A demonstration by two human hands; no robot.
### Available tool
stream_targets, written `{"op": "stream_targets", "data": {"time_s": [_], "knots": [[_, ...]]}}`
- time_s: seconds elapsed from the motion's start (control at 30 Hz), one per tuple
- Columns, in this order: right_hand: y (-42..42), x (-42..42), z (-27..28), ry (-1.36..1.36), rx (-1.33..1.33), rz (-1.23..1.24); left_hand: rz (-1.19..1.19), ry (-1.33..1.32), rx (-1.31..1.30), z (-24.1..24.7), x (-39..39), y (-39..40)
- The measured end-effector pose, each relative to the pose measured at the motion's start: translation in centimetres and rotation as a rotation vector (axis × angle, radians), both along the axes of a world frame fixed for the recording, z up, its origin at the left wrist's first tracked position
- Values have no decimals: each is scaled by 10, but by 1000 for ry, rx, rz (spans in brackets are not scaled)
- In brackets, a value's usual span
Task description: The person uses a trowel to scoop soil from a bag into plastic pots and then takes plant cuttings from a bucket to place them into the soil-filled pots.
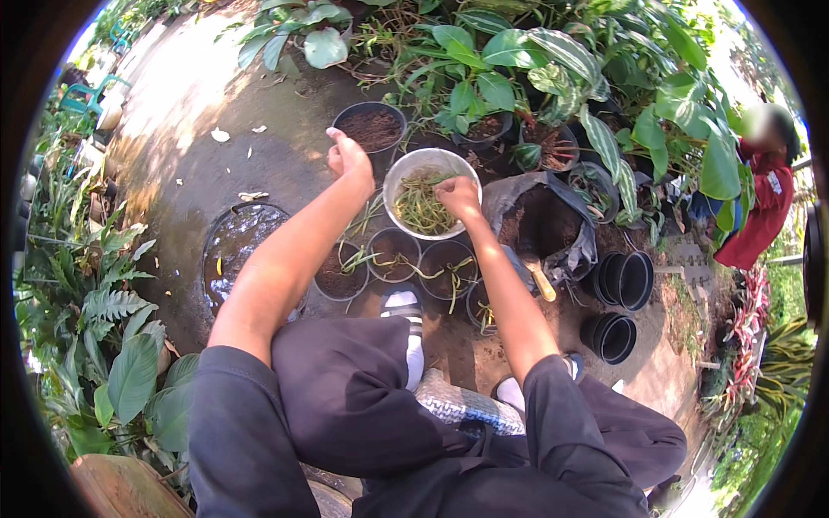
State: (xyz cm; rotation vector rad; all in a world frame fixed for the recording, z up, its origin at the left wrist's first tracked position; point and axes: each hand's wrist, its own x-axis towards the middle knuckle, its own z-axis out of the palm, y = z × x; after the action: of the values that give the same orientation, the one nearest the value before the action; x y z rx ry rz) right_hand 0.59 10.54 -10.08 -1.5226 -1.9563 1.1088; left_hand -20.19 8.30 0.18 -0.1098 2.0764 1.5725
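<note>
My left hand [351, 158] is at the near left rim of a black plastic pot [370, 128] filled with brown soil. Its fingers are curled, and whether they grip the rim is hard to see. Inside a white plastic bucket [390, 188], my right hand [460, 196] pinches among thin green plant stems [424, 204]. Closer to my feet stand several soil-filled pots [395, 252] with limp green seedlings [456, 275] lying in or over them. My right forearm partly covers one of these pots.
Right of the bucket sits an open plastic sack of soil [547, 217], a wooden-handled trowel [541, 280] at its edge. Stacked black pots [628, 281] stand farther right. A round water-filled basin [243, 243] lies left. Leafy potted plants [518, 65] crowd the back; a person in red [764, 194] is at far right.
</note>
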Motion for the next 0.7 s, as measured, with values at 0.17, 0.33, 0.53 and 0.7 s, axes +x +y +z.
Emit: {"op": "stream_targets", "data": {"time_s": [0.17,0.33,0.53,0.7], "knots": [[7,-42,-38,-15,-287,-189,-68,-39,-15,6,14,1],[18,-43,-42,-54,-115,-192,-115,-83,-7,3,14,2],[36,-11,-6,210,52,-38,-36,44,3,-8,12,-5],[33,17,63,334,65,36,-19,99,-29,-7,6,-13]]}}
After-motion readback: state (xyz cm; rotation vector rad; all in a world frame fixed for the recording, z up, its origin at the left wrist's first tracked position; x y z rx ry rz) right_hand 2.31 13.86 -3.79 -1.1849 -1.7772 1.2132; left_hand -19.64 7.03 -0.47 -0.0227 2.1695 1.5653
